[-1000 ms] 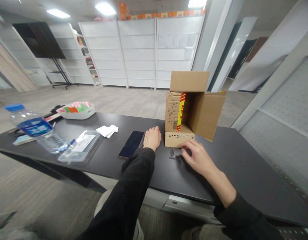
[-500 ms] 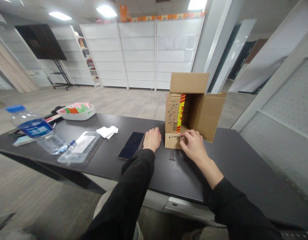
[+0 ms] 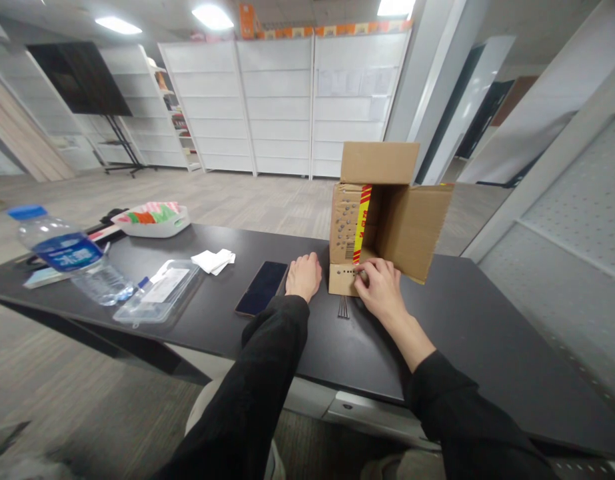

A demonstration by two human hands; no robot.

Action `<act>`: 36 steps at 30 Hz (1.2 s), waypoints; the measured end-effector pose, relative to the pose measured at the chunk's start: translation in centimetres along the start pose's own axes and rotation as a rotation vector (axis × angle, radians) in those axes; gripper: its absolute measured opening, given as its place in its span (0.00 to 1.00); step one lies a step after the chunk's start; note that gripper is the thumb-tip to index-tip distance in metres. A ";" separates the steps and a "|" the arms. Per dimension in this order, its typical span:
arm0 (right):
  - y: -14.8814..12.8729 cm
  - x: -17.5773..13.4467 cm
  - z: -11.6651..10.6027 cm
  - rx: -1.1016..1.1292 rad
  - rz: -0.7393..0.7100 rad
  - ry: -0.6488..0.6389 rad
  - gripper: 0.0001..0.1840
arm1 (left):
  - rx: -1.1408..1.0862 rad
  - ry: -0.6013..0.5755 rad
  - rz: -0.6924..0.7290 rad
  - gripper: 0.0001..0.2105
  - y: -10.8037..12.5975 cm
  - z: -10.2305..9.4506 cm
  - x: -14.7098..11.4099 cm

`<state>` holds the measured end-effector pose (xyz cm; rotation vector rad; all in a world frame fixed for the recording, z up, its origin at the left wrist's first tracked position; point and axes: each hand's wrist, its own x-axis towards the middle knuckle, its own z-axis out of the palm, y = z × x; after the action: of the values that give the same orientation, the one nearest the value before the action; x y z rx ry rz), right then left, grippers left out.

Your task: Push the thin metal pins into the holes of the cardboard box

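Note:
An opened cardboard box (image 3: 343, 250) stands on the dark table, its flaps spread at the top, right and front. Its low front flap (image 3: 343, 285) carries a row of small dark holes or studs. At that flap's right end is my right hand (image 3: 381, 287), thumb and index finger pinched together; whatever lies between them is too small to make out. Several thin dark nails (image 3: 343, 307) lie side by side just below the flap. My left hand (image 3: 304, 276) rests closed on the table, fingers curled, between the box and a black phone (image 3: 262, 288).
Left of the phone are folded white tissue (image 3: 214, 261) and a clear plastic case (image 3: 157, 293). Beyond them stand a water bottle (image 3: 70, 257) and a white basket (image 3: 154, 228) with colourful contents. A white perforated panel (image 3: 577, 220) borders the table's right side.
My right hand has shifted slightly left along the box's front flap, still pinching. The left hand keeps its place on the table. The whole view has moved a little.

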<state>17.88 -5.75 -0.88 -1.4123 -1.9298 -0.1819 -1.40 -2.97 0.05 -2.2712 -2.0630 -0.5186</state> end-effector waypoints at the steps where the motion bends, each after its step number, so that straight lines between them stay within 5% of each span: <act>1: 0.0 0.0 0.0 0.001 0.000 0.001 0.09 | 0.001 -0.001 0.000 0.11 0.0 0.0 0.0; 36: 0.1 0.1 0.4 0.034 0.035 -0.007 0.06 | 0.019 -0.002 -0.005 0.11 -0.1 0.2 0.1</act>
<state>17.77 -5.47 -1.09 -1.4247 -1.9044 -0.1269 -1.41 -2.79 -0.07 -2.2578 -2.0666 -0.4950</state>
